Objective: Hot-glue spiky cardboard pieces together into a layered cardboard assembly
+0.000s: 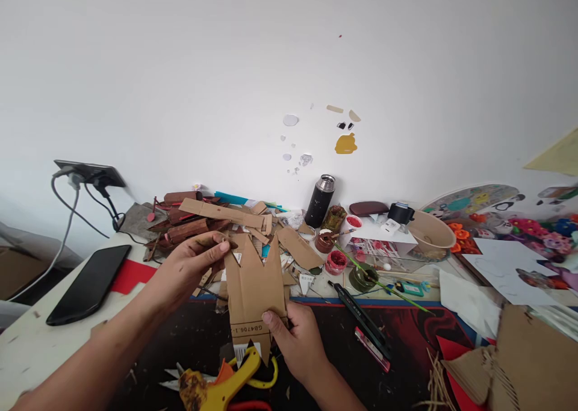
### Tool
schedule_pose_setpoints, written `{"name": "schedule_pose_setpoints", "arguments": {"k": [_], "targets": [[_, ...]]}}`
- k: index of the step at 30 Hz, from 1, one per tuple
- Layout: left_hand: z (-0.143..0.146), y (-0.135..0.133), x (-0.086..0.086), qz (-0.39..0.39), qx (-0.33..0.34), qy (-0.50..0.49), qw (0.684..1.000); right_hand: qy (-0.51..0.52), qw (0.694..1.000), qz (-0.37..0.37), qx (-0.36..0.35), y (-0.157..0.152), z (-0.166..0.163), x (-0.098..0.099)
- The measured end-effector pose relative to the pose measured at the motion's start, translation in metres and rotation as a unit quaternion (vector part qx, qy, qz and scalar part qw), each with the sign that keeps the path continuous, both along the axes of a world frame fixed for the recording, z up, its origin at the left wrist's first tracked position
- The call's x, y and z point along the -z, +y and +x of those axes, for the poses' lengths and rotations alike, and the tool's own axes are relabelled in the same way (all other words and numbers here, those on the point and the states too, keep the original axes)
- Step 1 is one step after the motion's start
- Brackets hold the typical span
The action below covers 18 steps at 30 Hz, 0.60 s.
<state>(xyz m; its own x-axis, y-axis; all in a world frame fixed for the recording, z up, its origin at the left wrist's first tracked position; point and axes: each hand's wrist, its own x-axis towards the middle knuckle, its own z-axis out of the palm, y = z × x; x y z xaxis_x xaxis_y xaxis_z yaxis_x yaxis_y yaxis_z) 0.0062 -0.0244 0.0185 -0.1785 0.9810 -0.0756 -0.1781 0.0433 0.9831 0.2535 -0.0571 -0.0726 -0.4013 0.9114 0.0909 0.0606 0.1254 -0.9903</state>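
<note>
My right hand (301, 342) grips a piece of brown cardboard (256, 287) by its lower right edge, thumb on the front. Its top is cut into jagged points, and a pointed notch shows at the bottom, with printed text and a barcode label above it. My left hand (203, 254) is closed in a pinch at the top left corner of the cardboard; whatever lies between those fingertips is too small to make out. Below the cardboard lie yellow-handled scissors (264, 378) and a yellow hot glue gun (226, 393) with an orange trigger, partly covering each other.
Cardboard scraps (300, 248) and brown-painted rolls (187, 230) are heaped behind. A black flask (320, 201), open red paint jars (336, 262) and a green jar (362, 277) stand near the wall. A utility knife (361, 321) lies right; a phone (88, 284) lies left.
</note>
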Motion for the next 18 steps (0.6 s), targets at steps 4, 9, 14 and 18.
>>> {"name": "schedule_pose_setpoints", "arguments": {"k": [4,9,14,18], "targets": [[0.003,0.002,-0.001,-0.012,-0.015,-0.041,0.999,-0.01,1.0,-0.008,-0.004,-0.001,0.0,0.002],[0.001,0.007,0.001,0.006,-0.034,-0.052,0.998,0.002,1.0,-0.017,-0.013,-0.003,-0.001,-0.003],[-0.005,0.012,0.004,0.024,-0.067,-0.088,0.994,0.02,0.999,-0.031,-0.014,-0.002,-0.001,-0.005],[-0.017,-0.001,0.008,0.049,0.014,-0.021,0.999,0.032,0.998,-0.058,0.011,0.001,0.002,0.0]]}}
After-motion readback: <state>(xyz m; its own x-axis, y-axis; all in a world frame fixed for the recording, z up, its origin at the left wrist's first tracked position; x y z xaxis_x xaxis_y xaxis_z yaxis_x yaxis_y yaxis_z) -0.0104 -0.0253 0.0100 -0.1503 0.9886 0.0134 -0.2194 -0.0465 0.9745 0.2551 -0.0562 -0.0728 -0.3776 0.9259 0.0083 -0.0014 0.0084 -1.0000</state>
